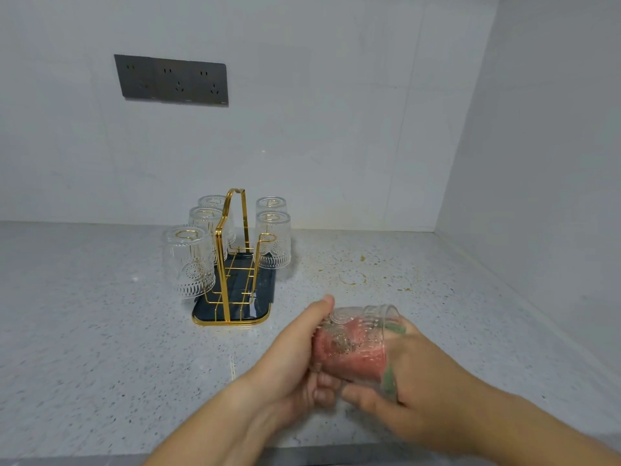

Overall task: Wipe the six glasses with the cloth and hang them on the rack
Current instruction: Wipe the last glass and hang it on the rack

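The left hand [295, 358] is gripping the sixth glass [356, 334] above the near desk [100, 331]. The right hand [420, 375] is pinching the cloth [389, 378] stuffed inside. The glass is probably rigid, breakable and slippery, so its embossed wall is offering the safest hold.

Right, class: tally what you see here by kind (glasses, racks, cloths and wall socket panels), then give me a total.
Glasses: 6, five hung glasses on the rack, plus one held glass in the left hand
Racks: 1
Cloths: 1, the cloth, held inside the held glass by the right hand
Socket panels: 1, the socket panel
Total: 9
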Demonstrator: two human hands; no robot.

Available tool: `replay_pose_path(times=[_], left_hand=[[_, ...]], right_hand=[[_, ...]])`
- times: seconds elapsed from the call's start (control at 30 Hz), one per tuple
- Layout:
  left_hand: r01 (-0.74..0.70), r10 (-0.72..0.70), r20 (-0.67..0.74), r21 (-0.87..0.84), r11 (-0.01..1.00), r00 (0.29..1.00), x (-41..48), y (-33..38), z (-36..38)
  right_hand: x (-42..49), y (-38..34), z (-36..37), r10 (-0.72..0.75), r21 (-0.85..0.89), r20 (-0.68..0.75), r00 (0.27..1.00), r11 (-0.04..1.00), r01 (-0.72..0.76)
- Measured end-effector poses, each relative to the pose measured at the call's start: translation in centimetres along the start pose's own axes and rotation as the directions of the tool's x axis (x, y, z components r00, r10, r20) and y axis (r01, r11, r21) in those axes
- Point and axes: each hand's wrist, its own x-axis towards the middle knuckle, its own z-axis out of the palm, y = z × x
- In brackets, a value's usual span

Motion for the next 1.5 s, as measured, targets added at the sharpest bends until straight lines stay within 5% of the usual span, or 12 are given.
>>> replay_pose_path(times=[0.1, 0.2, 0.27, 0.4, 0.6, 0.77, 0.93, 1.1, 1.2, 1.3, 1.37, 1.5], left_hand=[[0.081, -0.085, 0.108, 0.039, 0.996, 0.991, -0.2, 0.1, -0.8], [-0.013, -0.012, 0.218, 0.112, 0.994, 0.976, 0.2, -0.3, -1.1], [-0.136, 0.110, 0.192, 0.128, 0.983, 0.975, 0.5, -1.1, -1.3], [-0.457, 0.458, 0.060, 0.257, 0.851, 0.887, 0.6, -1.9, -1.6], [-0.053, 0.053, -0.004, 0.060, 0.997, 0.999, 0.0, -0.4, -0.9], [0.088, -0.098, 0.126, 0.081, 0.993, 0.987, 0.2, -0.5, -1.8], [-0.244, 0.232, 0.103, 0.130, 0.961, 0.967, 1.2, -1.3, -1.8], [-0.512, 0.518, 0.061, 0.286, 0.810, 0.853, 0.9, -1.6, -1.6], [-0.463, 0.481, -0.010, 0.251, 0.850, 0.877, 0.9, -1.1, -1.2], [-0.195, 0.194, 0.023, 0.107, 0.975, 0.981, 0.3, -0.1, -0.7], [-0.061, 0.054, 0.087, 0.075, 0.995, 0.995, 0.1, 0.4, -0.9], [-0.034, 0.006, 0.211, 0.129, 0.991, 0.977, 0.1, 0.4, -1.4]], right_hand=[[-0.2, 1.2, 0.4, -0.036, -0.163, -0.003, 0.999, 0.986, 0.035], [-0.1, 1.0, 0.1, 0.111, 0.164, 0.007, 0.994, 0.980, -0.111], [0.1, 0.4, -0.3, 0.373, 0.584, 0.067, 0.926, 0.738, -0.339], [0.2, 0.3, 0.4, 0.553, 0.753, 0.160, 0.818, 0.468, -0.463], [0.3, -0.7, 0.2, 0.139, 0.249, 0.085, 0.987, 0.956, -0.157], [-0.4, 1.0, 1.2, 0.158, 0.074, 0.106, 0.982, 0.983, -0.166], [0.5, 0.7, 0.3, 0.371, 0.680, 0.090, 0.924, 0.655, -0.329], [0.9, 1.0, 0.5, 0.452, 0.815, 0.170, 0.876, 0.435, -0.383], [0.7, 0.4, 0.3, 0.361, 0.697, 0.090, 0.928, 0.643, -0.318], [0.3, 0.2, 0.3, 0.091, 0.173, 0.011, 0.996, 0.981, -0.092], [0.2, 0.4, 0.1, 0.065, -0.086, 0.019, 0.998, 0.994, -0.063], [0.1, 0.0, -0.4, 0.142, 0.261, 0.018, 0.990, 0.955, -0.142]])
